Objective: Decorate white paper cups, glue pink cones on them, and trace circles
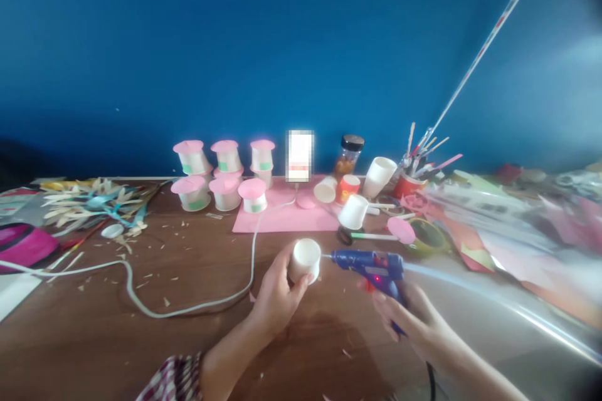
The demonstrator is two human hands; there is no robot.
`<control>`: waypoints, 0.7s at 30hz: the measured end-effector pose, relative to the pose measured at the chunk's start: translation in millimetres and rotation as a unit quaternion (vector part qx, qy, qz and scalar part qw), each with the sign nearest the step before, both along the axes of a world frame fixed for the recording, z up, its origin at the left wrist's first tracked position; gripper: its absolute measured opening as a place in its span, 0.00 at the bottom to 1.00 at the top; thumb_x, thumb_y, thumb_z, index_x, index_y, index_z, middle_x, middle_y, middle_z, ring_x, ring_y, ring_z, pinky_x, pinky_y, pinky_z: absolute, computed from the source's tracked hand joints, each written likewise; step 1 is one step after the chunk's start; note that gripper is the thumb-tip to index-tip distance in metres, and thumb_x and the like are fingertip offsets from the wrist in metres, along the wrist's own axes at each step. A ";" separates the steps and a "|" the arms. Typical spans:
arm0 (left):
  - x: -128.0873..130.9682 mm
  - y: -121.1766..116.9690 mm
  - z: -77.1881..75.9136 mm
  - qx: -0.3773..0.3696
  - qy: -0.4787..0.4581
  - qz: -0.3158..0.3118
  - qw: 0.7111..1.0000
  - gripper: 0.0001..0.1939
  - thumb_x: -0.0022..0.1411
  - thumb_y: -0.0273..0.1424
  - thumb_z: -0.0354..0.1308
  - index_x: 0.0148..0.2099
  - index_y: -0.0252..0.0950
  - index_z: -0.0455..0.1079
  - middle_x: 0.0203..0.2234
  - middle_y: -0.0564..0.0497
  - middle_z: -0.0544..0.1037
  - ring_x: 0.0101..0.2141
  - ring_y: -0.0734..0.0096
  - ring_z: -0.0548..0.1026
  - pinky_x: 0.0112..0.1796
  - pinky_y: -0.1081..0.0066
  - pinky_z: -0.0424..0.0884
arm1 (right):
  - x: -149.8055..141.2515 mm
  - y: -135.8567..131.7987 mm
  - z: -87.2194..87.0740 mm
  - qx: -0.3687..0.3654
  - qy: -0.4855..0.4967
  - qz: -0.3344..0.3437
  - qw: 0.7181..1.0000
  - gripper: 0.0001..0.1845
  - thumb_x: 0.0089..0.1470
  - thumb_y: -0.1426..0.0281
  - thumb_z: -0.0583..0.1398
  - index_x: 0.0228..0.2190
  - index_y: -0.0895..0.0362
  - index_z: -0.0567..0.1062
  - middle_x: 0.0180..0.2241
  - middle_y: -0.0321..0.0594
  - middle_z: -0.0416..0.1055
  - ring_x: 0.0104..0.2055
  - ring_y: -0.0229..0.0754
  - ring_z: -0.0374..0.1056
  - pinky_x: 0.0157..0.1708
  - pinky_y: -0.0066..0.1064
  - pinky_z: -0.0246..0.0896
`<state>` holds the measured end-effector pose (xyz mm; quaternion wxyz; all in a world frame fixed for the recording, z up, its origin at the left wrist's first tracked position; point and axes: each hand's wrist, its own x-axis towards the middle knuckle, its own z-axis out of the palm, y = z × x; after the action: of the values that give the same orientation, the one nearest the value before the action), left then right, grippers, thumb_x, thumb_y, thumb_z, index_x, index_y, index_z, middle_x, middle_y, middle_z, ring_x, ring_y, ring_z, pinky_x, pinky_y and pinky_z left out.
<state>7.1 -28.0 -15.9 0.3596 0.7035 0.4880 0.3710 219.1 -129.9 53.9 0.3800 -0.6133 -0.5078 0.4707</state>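
My left hand (277,294) is closed round a small white paper cup (305,258), held on its side above the wooden table (188,338). My right hand (414,319) grips a blue hot glue gun (371,266) with a red light on. The gun's nozzle points left and its tip touches the cup's rim. A pink paper disc (401,230) lies just beyond the gun.
Several white cups with pink tops (224,175) stand at the back by a pink paper sheet (286,213). A white cable (141,301) snakes across the table. Loose cups (353,211), a jar (348,155), a red pot of sticks (409,182) and paper clutter lie right; a pink object (23,244) lies left.
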 end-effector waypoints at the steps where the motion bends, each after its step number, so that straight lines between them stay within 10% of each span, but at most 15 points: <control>1: 0.0 0.0 0.3 -0.001 -0.001 0.000 1.000 0.30 0.55 0.33 0.57 0.59 0.30 0.59 0.55 0.36 0.70 0.56 0.55 0.68 0.56 0.54 0.62 | -1.4 0.3 1.0 -0.001 -0.003 -0.003 1.000 0.29 0.55 0.49 0.56 0.42 0.62 0.70 0.19 0.29 0.57 0.18 0.31 0.55 0.20 0.27 0.49; 21: -0.6 -0.6 7.3 -0.017 0.002 -0.011 1.000 0.29 0.56 0.32 0.57 0.59 0.34 0.59 0.55 0.39 0.70 0.55 0.55 0.68 0.55 0.55 0.63 | -12.0 -0.9 3.9 -0.007 -0.039 -0.055 0.998 0.23 0.53 0.49 0.57 0.32 0.58 0.71 0.23 0.34 0.66 0.18 0.31 0.57 0.18 0.25 0.52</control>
<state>6.5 -28.6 -8.6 0.3743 0.7034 0.4873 0.3574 207.1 -130.8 57.8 0.3811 -0.6606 -0.4846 0.4285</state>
